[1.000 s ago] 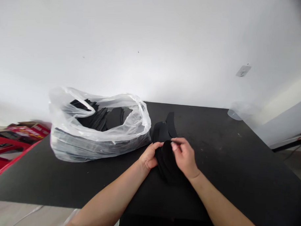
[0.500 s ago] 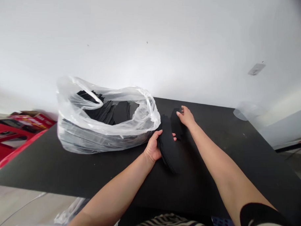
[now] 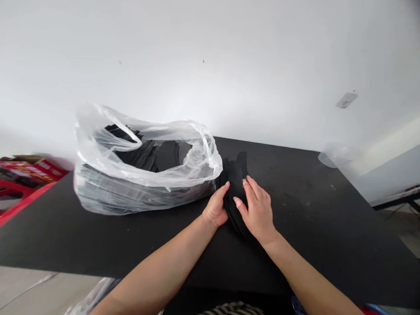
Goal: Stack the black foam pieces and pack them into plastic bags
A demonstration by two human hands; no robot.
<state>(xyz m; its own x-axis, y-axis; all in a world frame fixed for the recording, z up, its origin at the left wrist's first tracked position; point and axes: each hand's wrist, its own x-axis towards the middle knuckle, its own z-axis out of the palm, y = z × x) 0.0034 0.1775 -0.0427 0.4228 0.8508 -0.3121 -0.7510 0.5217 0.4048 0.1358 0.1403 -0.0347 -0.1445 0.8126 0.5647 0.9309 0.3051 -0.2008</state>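
Standing against a pale wall (image 3: 185,83), a broad black table (image 3: 331,235) bears a slumped translucent plastic bag (image 3: 126,198), its mouth agape on a crowd of dark flat pieces (image 3: 167,158). Just beside the bag's right end, as I see it from the near side of the table, a stack of curved black pieces (image 3: 235,177) rests between a person's two hands. The thin layers, I would judge, could fan out or slip if the supporting grip slackened or the other hand pushed too hard from one side. The bag's loose rim sits so close that a sideways knock might catch the stack's far end, and black on black could let a stray piece go unnoticed. Both bare forearms reach in from the near edge, converging on the stack. The right hand (image 3: 259,212) is palm down, thumb over the pieces and fingertips at their right edge; whether it pinches any, I cannot tell. The left hand (image 3: 216,207) is clamped on the stack's left side, thumb uppermost, fingers hidden.
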